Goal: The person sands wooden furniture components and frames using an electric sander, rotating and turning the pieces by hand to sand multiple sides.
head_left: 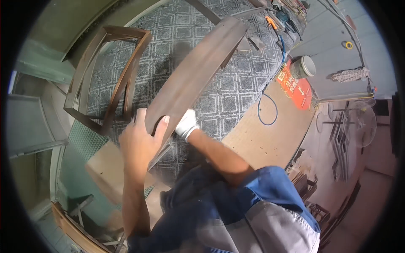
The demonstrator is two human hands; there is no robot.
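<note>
Blue and grey work clothing (pixel 261 219) fills the bottom of the view, closest of all, with both forearms reaching up and away from it. Left hand (pixel 139 143) is bare and clenched around the near end of a long, dark brown curved wooden piece (pixel 198 71), thumb on one face and fingers wrapped over the edge. From that grip the piece slants up and away to the right, held tilted above the worktop (pixel 236 101), which is covered in a grey patterned carpet. Right hand (pixel 185 124) wears a white glove and sits just beside the left one, on the far side of the wooden piece near its lower end; most of it is hidden behind the wood, so I cannot tell whether it grips or merely presses.

Up and to the left of the hands, a dark wooden chair frame (pixel 105 76) lies on the same carpet, well apart from the held piece. Far beyond the hands, to the upper right, a blue hose (pixel 270 101) loops off the worktop edge toward the floor, past a white bucket (pixel 304 66) and a red sign (pixel 297 90). A clear round fan guard (pixel 358 122) stands farther right.
</note>
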